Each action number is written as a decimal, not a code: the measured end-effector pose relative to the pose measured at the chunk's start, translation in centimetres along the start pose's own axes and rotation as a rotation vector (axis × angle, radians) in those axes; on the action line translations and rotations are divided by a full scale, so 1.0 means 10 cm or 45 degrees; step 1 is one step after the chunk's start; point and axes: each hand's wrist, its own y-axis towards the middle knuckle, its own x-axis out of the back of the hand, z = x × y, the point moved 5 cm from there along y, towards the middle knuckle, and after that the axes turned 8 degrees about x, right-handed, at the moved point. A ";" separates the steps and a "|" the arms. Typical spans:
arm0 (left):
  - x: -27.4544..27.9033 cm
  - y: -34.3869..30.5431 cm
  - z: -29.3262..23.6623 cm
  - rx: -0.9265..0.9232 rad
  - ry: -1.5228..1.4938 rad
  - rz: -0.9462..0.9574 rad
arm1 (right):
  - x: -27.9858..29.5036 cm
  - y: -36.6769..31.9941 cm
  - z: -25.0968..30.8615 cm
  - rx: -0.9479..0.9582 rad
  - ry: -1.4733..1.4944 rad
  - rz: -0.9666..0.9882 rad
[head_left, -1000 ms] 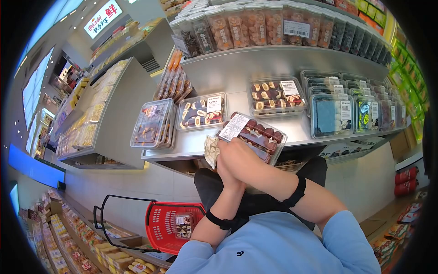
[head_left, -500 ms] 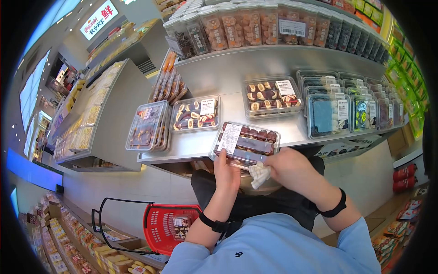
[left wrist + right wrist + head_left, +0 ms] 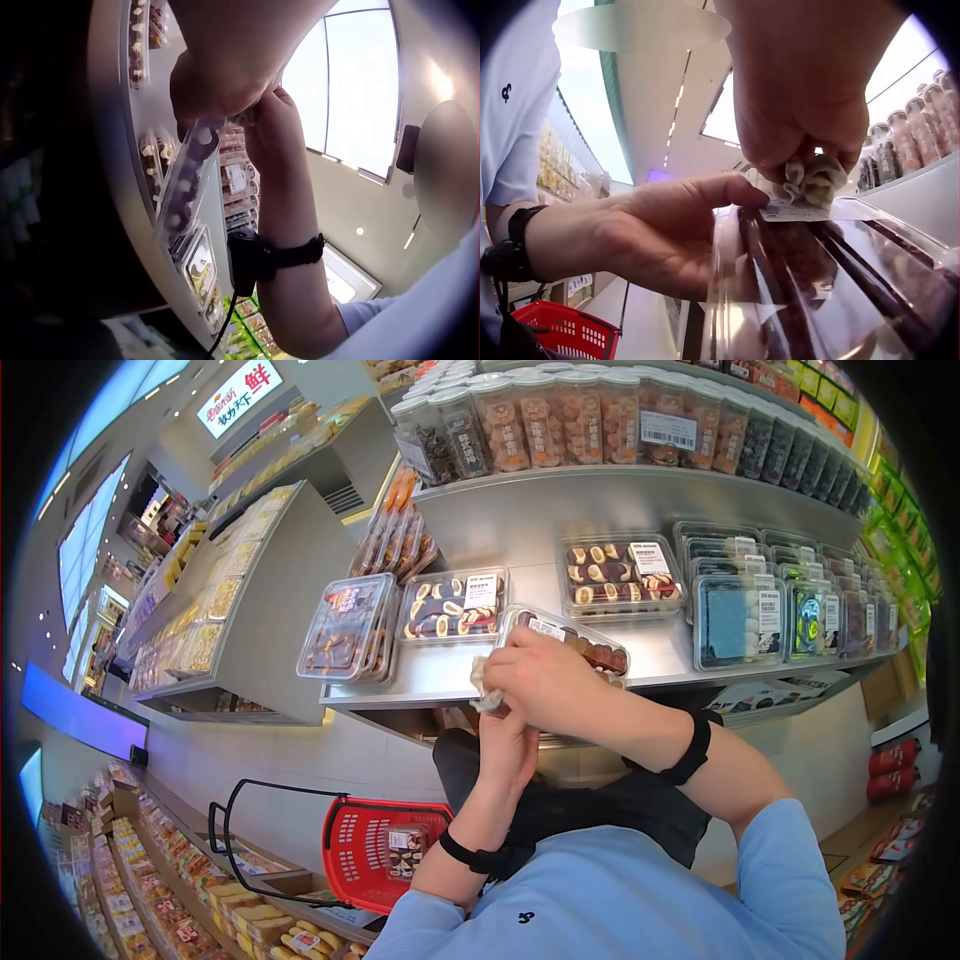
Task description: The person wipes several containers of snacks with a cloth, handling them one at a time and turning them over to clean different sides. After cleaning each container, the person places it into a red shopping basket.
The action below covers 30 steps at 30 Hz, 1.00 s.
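My left hand (image 3: 508,745) holds a clear plastic box of dark red dates (image 3: 605,655) by its left end, over the front edge of the counter. In the right wrist view the left thumb lies on the lid and the other fingers are behind the box wall. My right hand (image 3: 545,678) crosses over the left one and pinches a crumpled whitish cloth (image 3: 815,182). The cloth is pressed close on the lid at the white label (image 3: 791,212). In the head view the right hand and forearm hide much of the box.
Behind the box, similar packs (image 3: 455,605) lie on the metal counter (image 3: 540,585), with a stack of packs (image 3: 348,630) at the left. Several upright packs (image 3: 740,620) stand to the right, jars (image 3: 550,420) above. A red basket (image 3: 345,860) holding one pack is at lower left.
My right hand carried the cloth from the left end of the box to its near right side, then back over the label. The left hand has kept hold of the box.
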 end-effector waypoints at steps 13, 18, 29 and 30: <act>-0.26 -0.21 -0.25 -0.220 0.026 0.011 | 0.43 -0.06 -0.51 -0.168 -0.271 -0.246; -0.25 -0.18 -0.43 -0.415 0.037 -0.089 | 0.11 -0.48 -0.02 -0.202 -0.092 -0.305; -0.02 -0.11 -0.56 -0.414 -0.162 -0.076 | 0.12 -1.06 -0.11 -0.421 0.073 -0.497; -0.04 -0.10 -0.54 -0.389 -0.143 -0.073 | 0.12 -1.00 -0.05 -0.383 0.083 -0.486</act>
